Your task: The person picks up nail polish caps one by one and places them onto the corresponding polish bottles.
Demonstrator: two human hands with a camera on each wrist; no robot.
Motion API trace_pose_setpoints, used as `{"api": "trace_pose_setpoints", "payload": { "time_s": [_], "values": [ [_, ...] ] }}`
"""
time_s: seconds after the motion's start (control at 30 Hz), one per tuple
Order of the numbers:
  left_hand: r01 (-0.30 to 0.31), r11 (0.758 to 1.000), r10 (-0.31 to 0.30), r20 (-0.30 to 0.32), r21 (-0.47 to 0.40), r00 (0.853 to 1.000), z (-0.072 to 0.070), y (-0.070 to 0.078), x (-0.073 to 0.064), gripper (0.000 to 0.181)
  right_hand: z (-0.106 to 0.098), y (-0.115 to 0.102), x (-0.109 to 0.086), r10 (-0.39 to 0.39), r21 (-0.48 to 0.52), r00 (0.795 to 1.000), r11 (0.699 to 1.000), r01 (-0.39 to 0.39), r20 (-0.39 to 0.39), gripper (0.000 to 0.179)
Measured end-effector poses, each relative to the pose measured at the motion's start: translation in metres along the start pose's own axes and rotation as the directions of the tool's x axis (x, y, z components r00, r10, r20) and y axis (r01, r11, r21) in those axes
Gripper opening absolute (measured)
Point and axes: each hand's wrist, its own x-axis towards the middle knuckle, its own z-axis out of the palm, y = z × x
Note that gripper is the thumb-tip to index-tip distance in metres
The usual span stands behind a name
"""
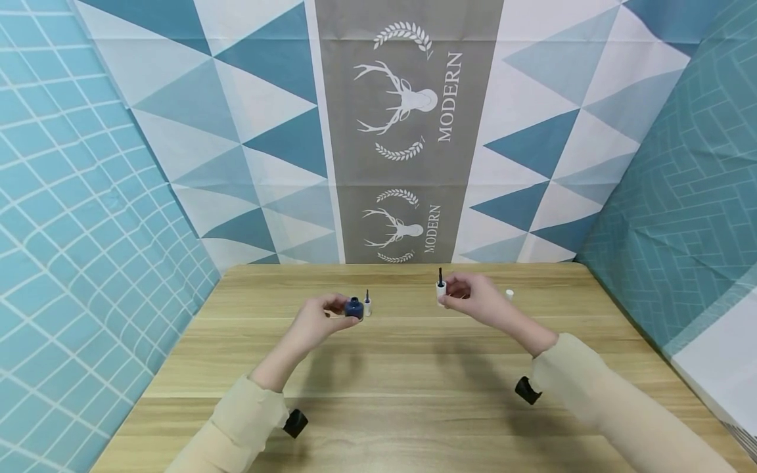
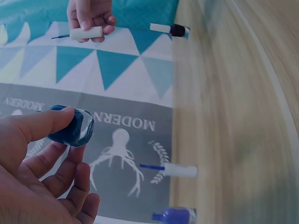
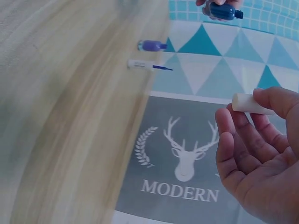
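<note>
My left hand (image 1: 316,323) pinches a dark blue nail polish bottle (image 1: 354,309) between thumb and fingers, its uncapped neck upward, above the table. On the right, my right hand (image 1: 474,297) grips a white nail polish cap (image 1: 441,290) with its dark brush pointing up; the right wrist view shows the cap (image 3: 246,103) but not the brush. Past the left hand's bottle, a second white brush cap (image 2: 182,170) stands brush-up on the table. Near it is an uncapped purple-blue bottle (image 2: 177,216), hidden behind the left hand in the head view.
A dark bottle with a white cap (image 2: 177,30) stands toward the right of the wooden table (image 1: 378,381), partly behind the right wrist in the head view. A patterned wall cloth (image 1: 408,164) rises at the table's far edge. Black pieces (image 1: 528,390) hang by both sleeves.
</note>
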Motion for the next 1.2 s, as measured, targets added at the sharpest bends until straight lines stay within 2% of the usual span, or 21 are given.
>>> {"api": "trace_pose_setpoints", "payload": {
  "time_s": [0.17,0.4,0.53,0.7,0.93,1.2],
  "values": [
    [-0.04,0.999,0.04,-0.009,-0.019,0.999,0.001,0.012,-0.004,0.03,-0.011,-0.006,-0.006,-0.01,0.0,1.0,1.0,0.01,-0.008,0.029],
    [-0.042,0.997,0.042,-0.001,-0.059,0.999,0.005,0.027,-0.011,0.029,-0.021,-0.012,-0.012,-0.059,-0.04,0.996,0.998,0.056,-0.071,0.025],
    [-0.068,0.995,0.069,0.001,-0.077,0.998,0.009,0.034,-0.015,0.027,-0.026,-0.017,-0.016,-0.078,-0.032,0.993,0.997,0.075,-0.092,0.024],
    [-0.094,0.99,0.094,-0.007,-0.102,0.996,0.017,0.04,-0.017,0.026,-0.03,-0.025,-0.02,-0.091,-0.068,0.99,0.994,0.084,-0.11,0.024],
    [-0.167,0.978,0.17,0.008,-0.125,0.985,0.031,0.047,-0.019,0.027,-0.033,-0.035,-0.025,-0.128,-0.105,0.984,0.988,0.115,-0.124,0.022],
    [-0.189,0.969,0.196,0.03,-0.156,0.98,0.044,0.05,-0.018,0.028,-0.036,-0.045,-0.031,-0.126,-0.116,0.981,0.987,0.109,-0.147,0.022]
  ]
}}
